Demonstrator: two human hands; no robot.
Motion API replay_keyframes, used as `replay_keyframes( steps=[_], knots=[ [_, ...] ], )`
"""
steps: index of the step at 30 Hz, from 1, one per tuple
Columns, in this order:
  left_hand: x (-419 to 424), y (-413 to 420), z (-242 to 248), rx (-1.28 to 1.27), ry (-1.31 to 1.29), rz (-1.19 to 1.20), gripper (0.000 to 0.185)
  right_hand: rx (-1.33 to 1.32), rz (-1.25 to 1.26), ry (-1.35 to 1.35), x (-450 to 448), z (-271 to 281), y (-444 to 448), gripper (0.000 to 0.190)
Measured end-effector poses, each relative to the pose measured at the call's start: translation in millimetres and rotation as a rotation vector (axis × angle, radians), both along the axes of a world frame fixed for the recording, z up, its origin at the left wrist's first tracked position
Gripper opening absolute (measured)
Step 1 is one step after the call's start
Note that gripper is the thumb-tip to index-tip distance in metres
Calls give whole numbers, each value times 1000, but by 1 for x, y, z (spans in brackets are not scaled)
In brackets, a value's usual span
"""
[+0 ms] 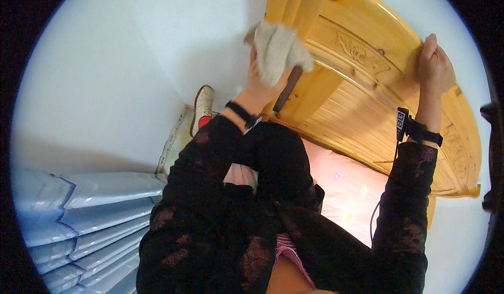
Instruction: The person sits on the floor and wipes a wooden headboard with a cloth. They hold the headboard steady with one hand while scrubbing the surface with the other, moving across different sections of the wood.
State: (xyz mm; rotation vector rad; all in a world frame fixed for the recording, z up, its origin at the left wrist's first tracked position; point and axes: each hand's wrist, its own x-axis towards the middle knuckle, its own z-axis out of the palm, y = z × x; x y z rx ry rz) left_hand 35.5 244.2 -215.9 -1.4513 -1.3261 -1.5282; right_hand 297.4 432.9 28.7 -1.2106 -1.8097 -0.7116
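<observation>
A grey-beige cloth is bunched in my left hand, slightly blurred. It is beside the left end of a varnished wooden headboard; whether it touches the wood I cannot tell. My right hand is closed over the headboard's curved top edge, farther right. Between my hands runs a carved floral panel. A dark strip lies against the headboard's post just below the cloth. Both wrists wear black bands, and a cable hangs from a small device at the right wrist.
Pink bedding with a bright patch of light spreads below the headboard. White wall rises behind and to the left. A beige shoe shows on the left near the wall's foot. Pleated blue curtain hangs at lower left.
</observation>
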Motion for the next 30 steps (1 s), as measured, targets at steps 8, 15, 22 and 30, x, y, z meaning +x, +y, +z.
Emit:
replay_keyframes(
  steps=[8,15,22,30],
  knots=[
    [16,-73,-120,-426,-256,-124,51,-39,26,-19,2,0,13,68],
    [6,-23,10,-234,167,240,55,-44,-6,-23,2,-1,16,70],
    [-6,37,93,306,110,105,59,42,-8,-77,4,0,13,71],
    [-12,-55,-117,-551,67,-16,52,-121,-74,-23,0,4,4,71]
  ],
)
